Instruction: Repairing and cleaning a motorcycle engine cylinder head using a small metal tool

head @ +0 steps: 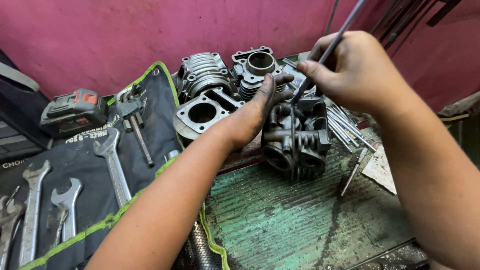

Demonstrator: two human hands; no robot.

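Head view showed a tool roll holding wrenches at left, while the left hand lay fingers-apart on the engine part mid-bench and the right hand pinched a thin rod.

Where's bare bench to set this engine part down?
Bare green benchtop lies just in front of the cylinder head, between the tool roll and the paper scrap. Behind it is crowded: finned cylinders and loose rods.
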